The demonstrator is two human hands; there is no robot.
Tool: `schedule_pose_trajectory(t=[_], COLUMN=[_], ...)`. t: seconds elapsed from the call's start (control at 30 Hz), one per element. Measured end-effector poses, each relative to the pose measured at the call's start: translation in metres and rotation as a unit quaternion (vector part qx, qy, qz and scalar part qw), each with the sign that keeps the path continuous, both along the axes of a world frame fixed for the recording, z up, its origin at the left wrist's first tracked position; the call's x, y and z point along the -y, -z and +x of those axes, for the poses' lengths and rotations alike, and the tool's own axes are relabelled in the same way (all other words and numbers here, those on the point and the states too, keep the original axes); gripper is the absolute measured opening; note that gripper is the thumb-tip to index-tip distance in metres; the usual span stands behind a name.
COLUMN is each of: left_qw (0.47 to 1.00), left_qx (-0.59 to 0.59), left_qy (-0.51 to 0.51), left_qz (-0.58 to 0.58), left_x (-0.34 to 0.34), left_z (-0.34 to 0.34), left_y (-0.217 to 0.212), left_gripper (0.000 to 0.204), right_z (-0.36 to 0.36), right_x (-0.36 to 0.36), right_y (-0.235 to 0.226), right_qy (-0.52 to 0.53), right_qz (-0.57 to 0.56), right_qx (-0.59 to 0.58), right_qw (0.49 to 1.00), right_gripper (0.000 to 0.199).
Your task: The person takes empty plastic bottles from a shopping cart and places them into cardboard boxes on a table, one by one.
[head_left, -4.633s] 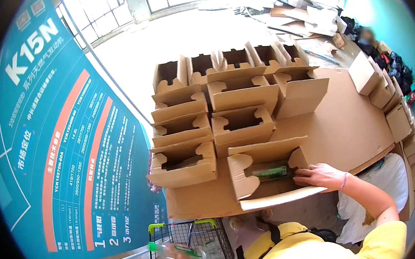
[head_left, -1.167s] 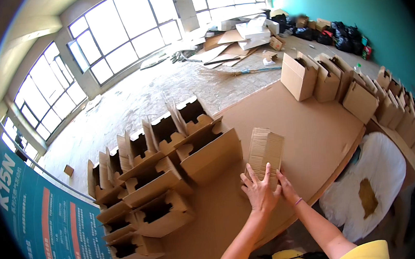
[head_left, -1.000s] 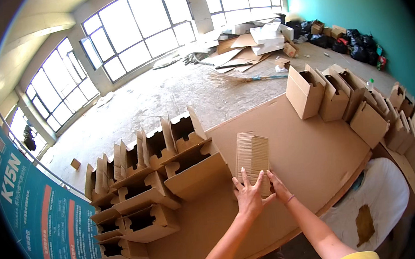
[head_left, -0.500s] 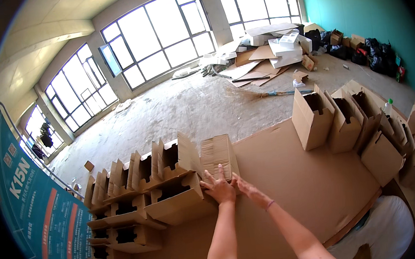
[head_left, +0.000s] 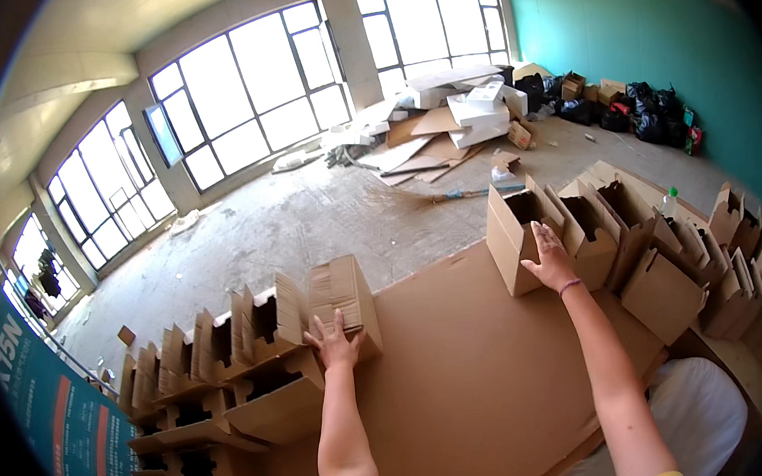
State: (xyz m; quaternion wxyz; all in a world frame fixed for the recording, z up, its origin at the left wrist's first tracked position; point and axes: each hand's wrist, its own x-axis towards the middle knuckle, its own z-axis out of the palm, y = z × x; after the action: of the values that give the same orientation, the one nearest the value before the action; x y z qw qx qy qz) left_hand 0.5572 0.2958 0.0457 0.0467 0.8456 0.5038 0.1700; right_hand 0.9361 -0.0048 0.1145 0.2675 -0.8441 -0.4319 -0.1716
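My left hand (head_left: 335,342) rests with spread fingers on the near side of a brown cardboard box (head_left: 335,288) whose top is folded closed. This box stands at the right end of a group of open-topped cartons (head_left: 273,399). Over on the right, my right hand (head_left: 549,259) is against the near face of an upright open-top carton (head_left: 509,244), its fingers stretched upward and the thumb out to the side. That carton is the leftmost of the right-hand group. Whether the right hand presses on it or only hovers just in front cannot be made out.
Flat brown cardboard (head_left: 435,359) covers the work surface between both groups. More open cartons (head_left: 663,292) crowd the right. A teal banner (head_left: 55,416) stands at left. Beyond lie a broom (head_left: 467,194), a heap of foam and cardboard (head_left: 444,126), and black bags (head_left: 649,114).
My right hand has left the closed box and moved right to the open carton. My left hand stays on the closed box. The view has turned a little to the right.
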Motion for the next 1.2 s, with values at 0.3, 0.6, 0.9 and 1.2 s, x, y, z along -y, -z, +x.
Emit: schedule_pose_trajectory(t=[0.3, 0.6, 0.9, 1.2], left_qw=[0.940, 0.969, 0.921, 0.938], left_qx=[0.092, 0.090, 0.110, 0.305], left_qy=[0.327, 0.138, 0.223, 0.082], left_qz=[-0.030, -0.185, -0.301, -0.139], left_x=[0.209, 0.287, 0.308, 0.324], left_z=[-0.176, -0.341, -0.316, -0.349], left_y=[-0.053, -0.012, 0.005, -0.081], left_gripper=[0.058, 0.030, 0.062, 0.096], right_z=[0.023, -0.020, -0.231, -0.409], right_x=[-0.081, -0.006, 0.136, 0.131], right_y=[0.037, 0.046, 0.029, -0.015], right_qy=[0.096, 0.037, -0.231, -0.632], right_qz=[-0.036, 0.058, -0.008, -0.114], right_qx=[-0.083, -0.060, -0.100, -0.221], right_qw=[0.991, 0.996, 0.968, 0.734], right_gripper=[0.046, 0.029, 0.035, 0.017])
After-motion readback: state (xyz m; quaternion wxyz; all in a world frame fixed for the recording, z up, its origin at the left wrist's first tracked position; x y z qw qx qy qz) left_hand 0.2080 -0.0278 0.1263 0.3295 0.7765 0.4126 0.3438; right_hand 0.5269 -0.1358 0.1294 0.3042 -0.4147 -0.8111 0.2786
